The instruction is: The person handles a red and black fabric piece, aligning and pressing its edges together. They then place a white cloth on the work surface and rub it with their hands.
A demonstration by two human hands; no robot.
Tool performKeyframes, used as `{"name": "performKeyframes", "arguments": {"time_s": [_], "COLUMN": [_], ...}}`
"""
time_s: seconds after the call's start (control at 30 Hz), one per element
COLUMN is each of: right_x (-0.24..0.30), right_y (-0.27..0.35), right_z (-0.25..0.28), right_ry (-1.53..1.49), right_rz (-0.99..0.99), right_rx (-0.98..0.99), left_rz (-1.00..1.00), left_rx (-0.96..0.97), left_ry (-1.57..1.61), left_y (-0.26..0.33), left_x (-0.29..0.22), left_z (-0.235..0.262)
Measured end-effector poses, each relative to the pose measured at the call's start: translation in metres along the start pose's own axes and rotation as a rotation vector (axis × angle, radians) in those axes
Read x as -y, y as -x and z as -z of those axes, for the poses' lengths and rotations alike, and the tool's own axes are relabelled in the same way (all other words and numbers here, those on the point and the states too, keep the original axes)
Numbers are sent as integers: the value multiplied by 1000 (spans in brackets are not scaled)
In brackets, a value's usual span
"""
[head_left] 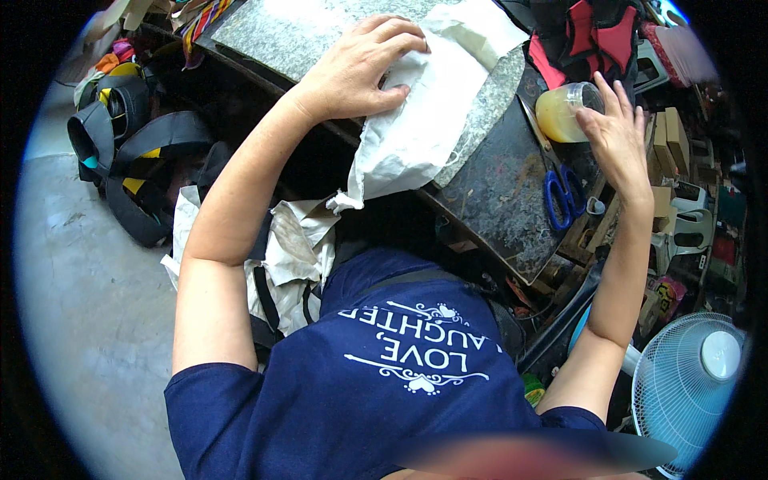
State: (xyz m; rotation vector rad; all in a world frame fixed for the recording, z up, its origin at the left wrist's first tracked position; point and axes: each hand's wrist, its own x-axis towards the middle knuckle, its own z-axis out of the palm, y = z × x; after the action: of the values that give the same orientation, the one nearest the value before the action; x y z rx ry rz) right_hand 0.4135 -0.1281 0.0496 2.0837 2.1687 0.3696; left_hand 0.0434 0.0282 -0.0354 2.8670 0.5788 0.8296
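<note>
My left hand rests on a piece of white cloth, its fingers bent and its thumb set apart from them. The cloth has frayed edges and hangs partly over the near edge of a grey speckled slab. On the right, my right hand is at the mouth of a clear jar holding something pale yellow. Its fingers are stretched and spread, with the thumb by the jar's rim. Whether any fingertip dips inside cannot be made out. Scissors with blue handles lie just below the jar.
The dark worktop has a corner pointing toward me. More white cloth lies near my lap. Black straps with yellow parts are piled at left. A red and black item sits beyond the jar. A fan stands at lower right.
</note>
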Motion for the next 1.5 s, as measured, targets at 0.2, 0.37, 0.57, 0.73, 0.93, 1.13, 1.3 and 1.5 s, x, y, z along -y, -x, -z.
{"name": "performKeyframes", "arguments": {"time_s": [0.2,0.37,0.57,0.73,0.93,1.13,1.3,1.5], "right_x": [-12,-16,9,77,139,148,162,68], "right_y": [-14,3,16,-6,-42,-40,5,11], "right_z": [11,67,53,43,-27,-30,-14,37], "right_ry": [-605,-742,296,-490,-66,-60,-327,-743], "right_rz": [2,97,132,337,275,458,568,389], "right_rx": [8,-569,-409,-405,-289,-331,-169,0], "left_rz": [82,93,-54,-29,-3,-11,14,86], "left_rx": [257,11,14,49,88,77,94,78], "left_ry": [109,-113,-138,-141,-60,-14,-85,-197], "left_y": [-3,0,-2,-1,-4,-3,-2,-2], "left_x": [-3,-13,-2,-3,-3,-2,-2,-8], "left_z": [6,-2,-3,-2,3,2,1,-4]}}
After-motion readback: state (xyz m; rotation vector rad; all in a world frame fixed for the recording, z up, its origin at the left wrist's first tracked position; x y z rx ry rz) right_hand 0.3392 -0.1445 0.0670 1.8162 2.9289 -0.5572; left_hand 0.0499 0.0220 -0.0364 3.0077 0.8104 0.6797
